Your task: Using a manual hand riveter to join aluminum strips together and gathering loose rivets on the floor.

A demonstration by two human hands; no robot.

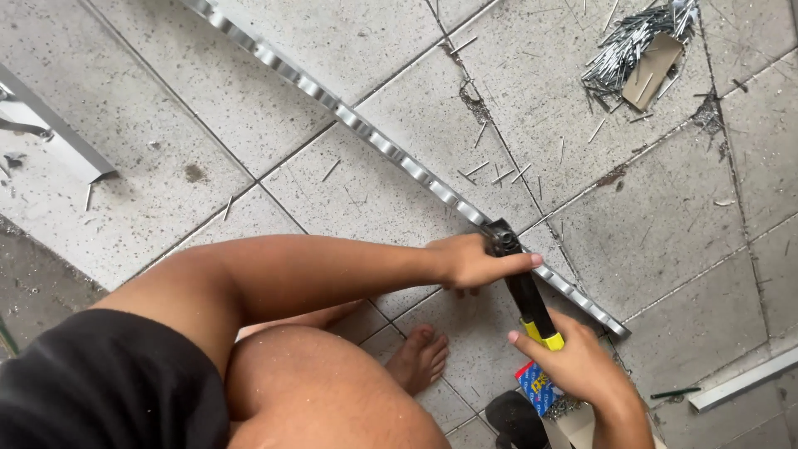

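Knee (332,391) foreground | left hand (470,262) pins metal strip (374,137) | right hand (573,362) grips riveter (524,287) | cardboard box (652,71) spills rivets (623,50)

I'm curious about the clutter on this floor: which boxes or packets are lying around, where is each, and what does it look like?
Blue packet: under the right hand, at the bottom edge; small, flat, blue with red and yellow print.
Brown box: top right, among a heap of nails; flattened, plain cardboard brown.
Pale box: bottom edge, beside the blue packet; open, off-white, partly hidden.
No signs or screens.
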